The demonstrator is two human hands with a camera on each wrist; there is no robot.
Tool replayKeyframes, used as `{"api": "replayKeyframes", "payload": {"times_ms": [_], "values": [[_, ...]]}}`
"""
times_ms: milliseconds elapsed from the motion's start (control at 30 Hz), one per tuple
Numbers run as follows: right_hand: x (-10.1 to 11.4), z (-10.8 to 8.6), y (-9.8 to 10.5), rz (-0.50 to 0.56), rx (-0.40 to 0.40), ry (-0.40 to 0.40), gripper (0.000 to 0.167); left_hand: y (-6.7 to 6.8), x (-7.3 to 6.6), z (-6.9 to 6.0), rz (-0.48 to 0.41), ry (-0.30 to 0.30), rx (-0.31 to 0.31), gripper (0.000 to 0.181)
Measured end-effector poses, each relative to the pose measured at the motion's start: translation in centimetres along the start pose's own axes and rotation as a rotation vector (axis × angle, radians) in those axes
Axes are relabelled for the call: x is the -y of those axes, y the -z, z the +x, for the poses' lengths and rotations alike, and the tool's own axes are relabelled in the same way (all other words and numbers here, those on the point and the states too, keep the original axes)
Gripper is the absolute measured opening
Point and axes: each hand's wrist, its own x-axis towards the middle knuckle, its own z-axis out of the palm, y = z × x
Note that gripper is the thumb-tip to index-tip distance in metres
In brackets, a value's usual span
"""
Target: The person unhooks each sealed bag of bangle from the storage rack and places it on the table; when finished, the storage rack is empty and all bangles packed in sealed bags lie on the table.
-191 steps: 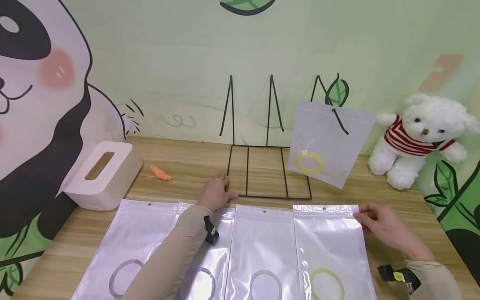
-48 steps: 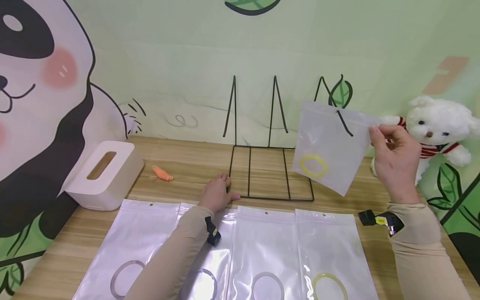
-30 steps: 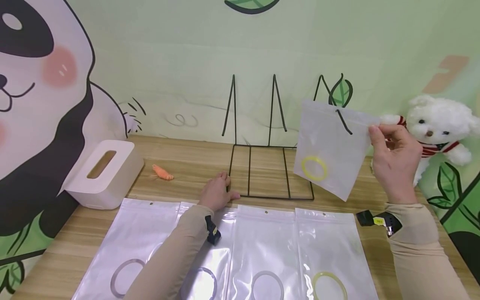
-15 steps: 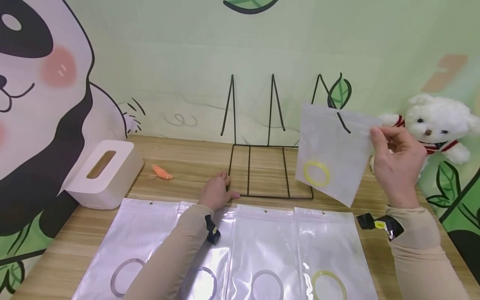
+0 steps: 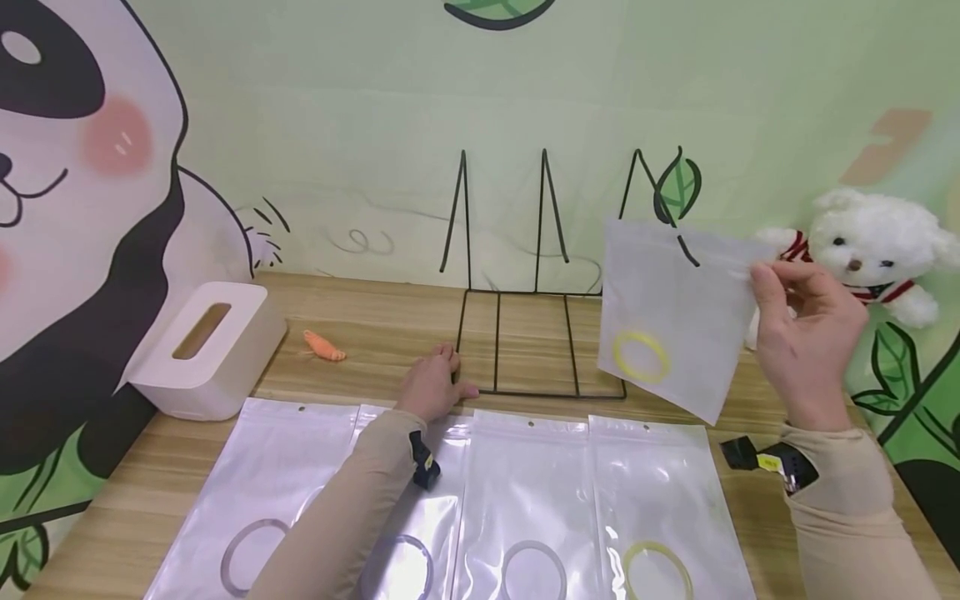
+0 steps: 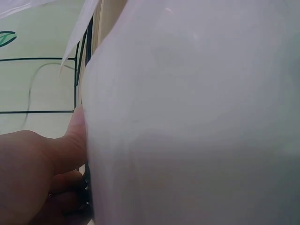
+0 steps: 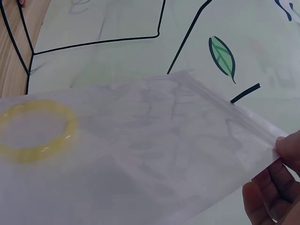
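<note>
My right hand [image 5: 808, 337] pinches the top right edge of a white zip bag [image 5: 678, 321], a yellow ring showing low on it. A black hook of the wire display rack [image 5: 536, 392] passes through the bag near its top, and the hook's tip stands out in front. In the right wrist view, thumb and fingers pinch the same zip bag [image 7: 154, 140] by its sealed edge. My left hand [image 5: 431, 383] grips the rack's front left corner on the table; its lower fingers are partly hidden in the left wrist view. Two other rack hooks on the left carry nothing.
Several white zip bags with ring prints [image 5: 528, 483] lie in a row along the table's front. At left stand a white tissue box [image 5: 202, 350] and a small orange figure [image 5: 324, 345]. A white teddy bear [image 5: 870, 250] sits behind my right hand.
My right hand has gone from a lying bag's corner up to the hanging one. Over the last second that bag has slid down and right along the hook, towards its tip. The left hand stays put.
</note>
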Motion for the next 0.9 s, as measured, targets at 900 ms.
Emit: {"api": "replayKeyframes", "payload": {"times_ms": [900], "values": [[1.9, -0.6, 3.5, -0.026, 0.017, 0.021, 0.023, 0.4, -0.2, -0.1, 0.017, -0.016, -0.013, 0.073]]}}
